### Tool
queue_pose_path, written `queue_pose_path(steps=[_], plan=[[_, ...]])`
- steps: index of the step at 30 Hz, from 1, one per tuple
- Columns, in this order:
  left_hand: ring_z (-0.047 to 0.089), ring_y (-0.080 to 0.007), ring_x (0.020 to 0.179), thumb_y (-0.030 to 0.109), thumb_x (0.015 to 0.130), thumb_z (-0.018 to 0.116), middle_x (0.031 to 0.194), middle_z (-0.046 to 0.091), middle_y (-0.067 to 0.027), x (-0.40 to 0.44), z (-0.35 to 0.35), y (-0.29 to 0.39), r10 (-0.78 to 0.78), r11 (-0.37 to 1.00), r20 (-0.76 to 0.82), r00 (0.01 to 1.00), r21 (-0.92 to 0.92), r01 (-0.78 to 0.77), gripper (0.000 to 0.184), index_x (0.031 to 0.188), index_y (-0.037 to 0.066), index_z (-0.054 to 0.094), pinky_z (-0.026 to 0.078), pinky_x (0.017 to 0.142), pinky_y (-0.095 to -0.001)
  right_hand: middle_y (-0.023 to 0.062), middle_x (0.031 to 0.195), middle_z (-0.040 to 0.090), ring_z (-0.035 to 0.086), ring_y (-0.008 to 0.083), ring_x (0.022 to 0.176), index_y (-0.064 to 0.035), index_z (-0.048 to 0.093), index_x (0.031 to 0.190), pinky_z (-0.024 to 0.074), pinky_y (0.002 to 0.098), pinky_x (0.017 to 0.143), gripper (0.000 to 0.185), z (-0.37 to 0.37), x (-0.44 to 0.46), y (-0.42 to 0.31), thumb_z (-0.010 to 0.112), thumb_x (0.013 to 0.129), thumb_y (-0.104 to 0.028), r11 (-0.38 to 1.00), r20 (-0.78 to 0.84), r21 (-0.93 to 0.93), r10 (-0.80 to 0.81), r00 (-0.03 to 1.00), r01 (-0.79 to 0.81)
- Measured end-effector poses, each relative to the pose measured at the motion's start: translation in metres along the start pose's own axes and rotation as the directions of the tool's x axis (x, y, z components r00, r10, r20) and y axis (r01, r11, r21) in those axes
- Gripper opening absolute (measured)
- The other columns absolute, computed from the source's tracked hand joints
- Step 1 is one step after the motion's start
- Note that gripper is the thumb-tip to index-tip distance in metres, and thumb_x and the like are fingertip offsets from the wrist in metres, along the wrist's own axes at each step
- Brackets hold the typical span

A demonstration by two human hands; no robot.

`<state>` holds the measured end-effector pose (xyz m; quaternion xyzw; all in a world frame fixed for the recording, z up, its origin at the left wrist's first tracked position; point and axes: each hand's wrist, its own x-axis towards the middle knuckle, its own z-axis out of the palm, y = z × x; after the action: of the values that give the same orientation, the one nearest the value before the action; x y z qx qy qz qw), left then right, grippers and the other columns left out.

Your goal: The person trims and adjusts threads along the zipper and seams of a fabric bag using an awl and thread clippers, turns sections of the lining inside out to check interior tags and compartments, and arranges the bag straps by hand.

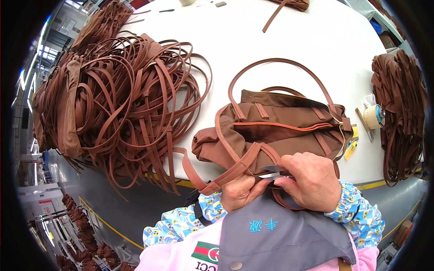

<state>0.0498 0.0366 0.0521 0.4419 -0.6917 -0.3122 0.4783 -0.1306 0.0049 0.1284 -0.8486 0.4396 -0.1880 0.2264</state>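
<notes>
A brown handbag (289,110) lies at the table's near edge, its orange-trimmed opening facing up and one long handle arching away from me. My right hand (312,178) is closed around small thread snips (272,173), whose two pointed metal blades stand apart. Just left of the blades, my left hand (239,192) is closed, pinching the bag's near edge by a zipper. The exact bit between its fingertips is hidden. A brown strap (221,178) loops over the bag's left side, close above my left hand.
A big tangled heap of brown straps and bags (131,99) covers the left of the white table (294,38). At right are a thread spool (373,117), a yellow cutter (350,150) and a hanging brown pile (400,113). Another brown piece (294,4) lies at the far edge.
</notes>
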Motion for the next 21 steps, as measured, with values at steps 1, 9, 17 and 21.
queue_pose_path(steps=[1, 9, 17, 21], plan=[[0.040, -0.0209, 0.040, 0.007, 0.072, 0.071, 0.049, 0.043, -0.0110, -0.001, 0.000, -0.001, -0.001, 1.000, 0.001, 1.000, -0.001, 0.001, 0.031, 0.052, 0.002, 0.048, 0.031, 0.040, -0.0323, 0.0077, 0.068, 0.053, 0.053, 0.0258, 0.059, -0.0052, 0.052, 0.092, 0.0411, 0.0347, 0.052, 0.030, 0.001, 0.000, 0.000, 0.067, 0.072, -0.020, 1.000, 0.003, 0.003, -0.007, 1.000, 0.007], [0.042, -0.0208, 0.041, 0.007, 0.072, 0.071, 0.049, 0.044, -0.0111, 0.000, 0.000, 0.001, -0.036, 0.999, 0.005, 0.999, 0.021, 0.036, 0.031, 0.053, 0.002, 0.048, 0.032, 0.040, -0.0321, 0.0047, 0.066, 0.047, 0.051, 0.0215, 0.058, -0.0069, 0.050, 0.096, 0.0405, 0.0328, 0.048, 0.033, 0.008, -0.001, 0.005, 0.063, 0.075, -0.027, 0.999, -0.069, -0.002, -0.038, 0.997, 0.038], [0.043, -0.0211, 0.042, 0.007, 0.074, 0.070, 0.051, 0.045, -0.0112, 0.001, 0.002, -0.003, 0.008, 1.000, -0.002, 1.000, 0.006, -0.008, 0.030, 0.054, 0.002, 0.048, 0.033, 0.040, -0.0319, 0.0048, 0.066, 0.047, 0.051, 0.0218, 0.058, -0.0069, 0.050, 0.097, 0.0408, 0.0337, 0.047, 0.033, 0.014, -0.001, 0.006, 0.063, 0.075, -0.027, 1.000, -0.078, 0.002, -0.029, 0.997, 0.029], [0.045, -0.0216, 0.043, 0.007, 0.074, 0.070, 0.052, 0.046, -0.0114, 0.000, 0.002, -0.005, 0.032, 0.999, -0.002, 0.999, 0.006, -0.032, 0.028, 0.055, 0.002, 0.049, 0.033, 0.041, -0.0317, 0.0051, 0.066, 0.048, 0.052, 0.0221, 0.058, -0.0071, 0.050, 0.096, 0.0409, 0.0338, 0.048, 0.032, 0.015, -0.001, 0.006, 0.062, 0.076, -0.028, 1.000, -0.079, 0.014, -0.024, 0.997, 0.025]])
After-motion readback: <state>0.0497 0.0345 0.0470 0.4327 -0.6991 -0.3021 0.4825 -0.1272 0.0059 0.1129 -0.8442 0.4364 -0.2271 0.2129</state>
